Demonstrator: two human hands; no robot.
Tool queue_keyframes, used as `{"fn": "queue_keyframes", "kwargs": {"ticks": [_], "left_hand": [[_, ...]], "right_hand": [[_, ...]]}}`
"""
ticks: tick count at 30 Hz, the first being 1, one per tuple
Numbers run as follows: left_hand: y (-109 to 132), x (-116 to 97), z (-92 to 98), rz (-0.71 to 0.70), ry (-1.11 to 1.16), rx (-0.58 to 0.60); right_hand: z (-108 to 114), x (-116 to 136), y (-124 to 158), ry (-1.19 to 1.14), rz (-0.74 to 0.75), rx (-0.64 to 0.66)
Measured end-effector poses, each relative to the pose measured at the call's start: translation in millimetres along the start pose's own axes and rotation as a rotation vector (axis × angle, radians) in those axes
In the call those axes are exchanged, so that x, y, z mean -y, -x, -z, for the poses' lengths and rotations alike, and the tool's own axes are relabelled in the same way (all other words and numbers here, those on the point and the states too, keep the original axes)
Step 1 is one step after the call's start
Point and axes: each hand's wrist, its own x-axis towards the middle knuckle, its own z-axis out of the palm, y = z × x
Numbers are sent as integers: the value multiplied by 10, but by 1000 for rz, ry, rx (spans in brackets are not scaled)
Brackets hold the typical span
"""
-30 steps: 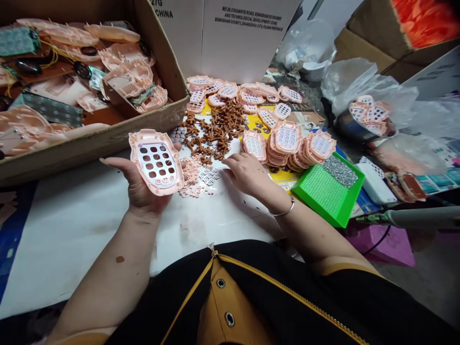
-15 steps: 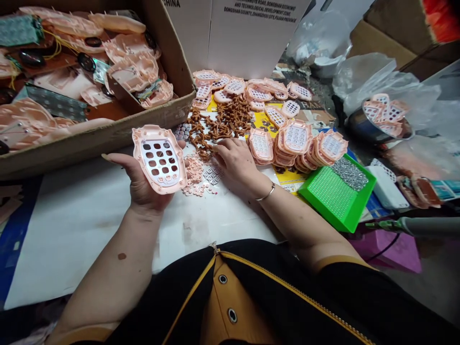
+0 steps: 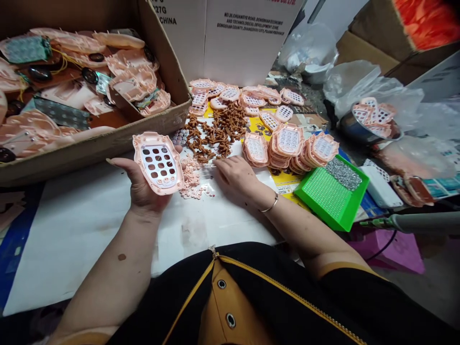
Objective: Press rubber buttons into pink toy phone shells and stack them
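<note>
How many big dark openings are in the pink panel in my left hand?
12 dark openings: four rows of three, spread across the white middle of the pink panel held in your left hand. None of them looks hidden.

A workshop, most probably for the assembly of small plastic products.
The white counter (image 3: pixel 82 225) carries many equal pink panels (image 3: pixel 287 143), some in stacks, together with a heap of small brown parts (image 3: pixel 229 123). A green tray (image 3: pixel 318 191) contains small shiny metal pieces (image 3: pixel 343 174), and a grey tool (image 3: pixel 424 224) points in from the right. In a large open cardboard box (image 3: pixel 154 48) lie pink shells (image 3: pixel 132 81) and black round parts (image 3: pixel 89 75). Behind stands a carton (image 3: pixel 237 57) printed with an address; plastic bags (image 3: pixel 348 86) crowd the right side.
</note>
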Motion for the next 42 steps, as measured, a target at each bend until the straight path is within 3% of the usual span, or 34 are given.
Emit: {"fn": "queue_keyframes", "kwargs": {"ticks": [2, 5, 7, 10, 16, 30, 38, 42], "left_hand": [[6, 15, 18, 1, 13, 17], [30, 36, 26, -3, -9, 52], [47, 45, 25, -6, -20, 64], [55, 51, 28, -3, -22, 63], [45, 50, 30, 11, -39, 48], [63, 68, 50, 10, -100, 59], [102, 78, 106, 133, -128, 91], [134, 104, 115, 274, -135, 121]], "right_hand": [[13, -22, -4, -326, -234, -139], [69, 13, -27, -912, -557, -184], [114, 70, -48, -1176, -663, -179], [160, 146, -70, -1343, -709, -193], [181, 166, -59, -1459, -738, -194], [103, 174, 8, -1447, -770, -181], [-11, 170, 44, -1488, -548, -298], [-4, 210, 36, -1431, -449, -395]]}}
